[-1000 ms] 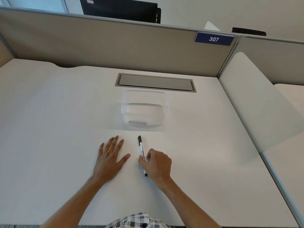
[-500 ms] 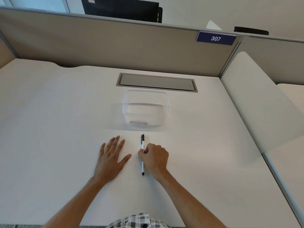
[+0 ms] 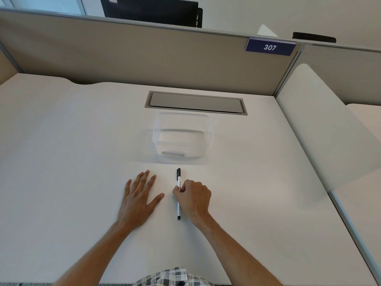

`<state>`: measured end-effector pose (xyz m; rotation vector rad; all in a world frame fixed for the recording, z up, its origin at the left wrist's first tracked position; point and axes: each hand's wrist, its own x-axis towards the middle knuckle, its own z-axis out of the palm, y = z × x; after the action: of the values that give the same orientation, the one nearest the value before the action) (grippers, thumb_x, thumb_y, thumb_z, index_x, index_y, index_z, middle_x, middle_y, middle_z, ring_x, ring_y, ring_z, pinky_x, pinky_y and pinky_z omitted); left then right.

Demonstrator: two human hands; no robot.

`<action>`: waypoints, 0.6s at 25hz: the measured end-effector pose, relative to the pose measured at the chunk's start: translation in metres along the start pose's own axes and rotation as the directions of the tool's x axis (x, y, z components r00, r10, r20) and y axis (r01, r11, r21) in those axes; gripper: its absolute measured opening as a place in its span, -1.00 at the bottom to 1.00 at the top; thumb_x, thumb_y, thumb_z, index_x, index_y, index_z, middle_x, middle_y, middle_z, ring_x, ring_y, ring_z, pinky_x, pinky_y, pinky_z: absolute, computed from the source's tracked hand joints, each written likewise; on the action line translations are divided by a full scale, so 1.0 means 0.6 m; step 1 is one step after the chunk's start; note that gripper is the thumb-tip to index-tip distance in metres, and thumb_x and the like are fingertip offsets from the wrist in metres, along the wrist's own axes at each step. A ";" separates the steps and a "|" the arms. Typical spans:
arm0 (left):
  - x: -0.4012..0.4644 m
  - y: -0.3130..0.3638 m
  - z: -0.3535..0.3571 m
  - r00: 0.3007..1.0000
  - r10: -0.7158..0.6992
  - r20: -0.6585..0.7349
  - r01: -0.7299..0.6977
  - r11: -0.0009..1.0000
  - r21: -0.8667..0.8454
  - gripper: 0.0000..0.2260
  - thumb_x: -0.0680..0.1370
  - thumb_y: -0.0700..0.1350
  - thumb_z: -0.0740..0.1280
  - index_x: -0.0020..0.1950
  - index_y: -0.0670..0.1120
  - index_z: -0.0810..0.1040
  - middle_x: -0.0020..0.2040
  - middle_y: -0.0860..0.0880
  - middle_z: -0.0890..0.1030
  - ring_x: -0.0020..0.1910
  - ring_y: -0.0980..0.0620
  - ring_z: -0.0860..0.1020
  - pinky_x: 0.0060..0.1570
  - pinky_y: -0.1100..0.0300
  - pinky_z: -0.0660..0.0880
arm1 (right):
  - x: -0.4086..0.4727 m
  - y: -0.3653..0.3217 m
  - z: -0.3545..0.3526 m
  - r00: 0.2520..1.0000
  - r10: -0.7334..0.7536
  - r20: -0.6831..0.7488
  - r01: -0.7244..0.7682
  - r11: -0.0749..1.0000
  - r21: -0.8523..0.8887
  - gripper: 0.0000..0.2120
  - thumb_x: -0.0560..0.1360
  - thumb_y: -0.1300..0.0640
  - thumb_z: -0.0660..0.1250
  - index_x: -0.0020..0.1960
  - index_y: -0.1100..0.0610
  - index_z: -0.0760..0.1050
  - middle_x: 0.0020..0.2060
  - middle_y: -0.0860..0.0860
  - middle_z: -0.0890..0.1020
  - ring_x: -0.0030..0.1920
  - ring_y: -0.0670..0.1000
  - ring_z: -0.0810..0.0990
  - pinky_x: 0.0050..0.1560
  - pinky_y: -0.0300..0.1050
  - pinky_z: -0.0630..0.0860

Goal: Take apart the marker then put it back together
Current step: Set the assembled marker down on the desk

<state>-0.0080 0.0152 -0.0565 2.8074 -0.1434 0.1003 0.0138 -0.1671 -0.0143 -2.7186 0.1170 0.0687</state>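
none of the task looks done: the slim white marker with a black cap (image 3: 178, 193) lies whole on the white desk (image 3: 61, 162), cap pointing away. the right hand (image 3: 193, 200) pinches its barrel with curled fingers while the left hand (image 3: 138, 200) rests flat, fingers spread; uncapping and reassembly remain.

Clear plastic container (image 3: 182, 135) sitting open on white desk (image 3: 61, 153). Grey cable-tray cover (image 3: 195, 102) lying flush just behind container. Beige partition (image 3: 123, 56) standing along far edge, carrying blue plate "307" (image 3: 270, 47). Dark monitor (image 3: 150, 9) showing behind partition.
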 end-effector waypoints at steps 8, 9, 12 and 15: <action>0.001 -0.001 0.002 1.000 0.001 0.000 -0.001 1.000 -0.001 -0.29 0.51 0.41 -0.15 0.54 0.05 0.15 0.58 0.02 0.09 0.55 0.05 0.01 0.50 -0.01 -0.09 | 0.002 0.004 0.003 1.000 0.001 -0.008 -0.001 1.000 0.009 -0.66 0.49 -0.14 0.24 -0.18 0.13 0.54 -0.30 0.04 0.66 -0.25 0.13 0.62 -0.20 -0.08 0.45; 0.000 -0.001 0.001 1.000 0.000 0.001 0.000 1.000 -0.002 -0.29 0.51 0.41 -0.16 0.54 0.05 0.15 0.58 0.02 0.09 0.55 0.05 0.01 0.50 -0.01 -0.09 | 0.002 0.004 0.003 1.000 -0.002 -0.009 0.002 1.000 0.015 -0.67 0.49 -0.13 0.25 -0.18 0.13 0.54 -0.30 0.04 0.66 -0.25 0.13 0.62 -0.19 -0.08 0.46; 0.000 -0.002 0.002 1.000 0.002 0.000 -0.002 1.000 0.000 -0.29 0.51 0.40 -0.14 0.54 0.04 0.16 0.58 0.01 0.10 0.55 0.04 0.02 0.50 -0.02 -0.08 | 0.002 0.005 0.003 1.000 -0.007 -0.010 0.007 1.000 0.013 -0.70 0.49 -0.10 0.26 -0.17 0.12 0.55 -0.30 0.02 0.66 -0.26 0.13 0.63 -0.19 -0.08 0.47; 0.000 -0.002 0.003 1.000 0.001 -0.005 -0.001 1.000 -0.010 -0.30 0.52 0.40 -0.13 0.54 0.04 0.17 0.58 0.01 0.11 0.55 0.04 0.03 0.50 -0.03 -0.06 | 0.001 0.005 0.002 1.000 -0.006 -0.013 0.007 1.000 0.021 -0.70 0.48 -0.10 0.26 -0.19 0.12 0.55 -0.34 0.02 0.62 -0.26 0.14 0.63 -0.20 -0.08 0.47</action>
<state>-0.0078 0.0156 -0.0585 2.7965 -0.1433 0.1065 0.0140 -0.1695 -0.0167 -2.6987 0.1121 0.0471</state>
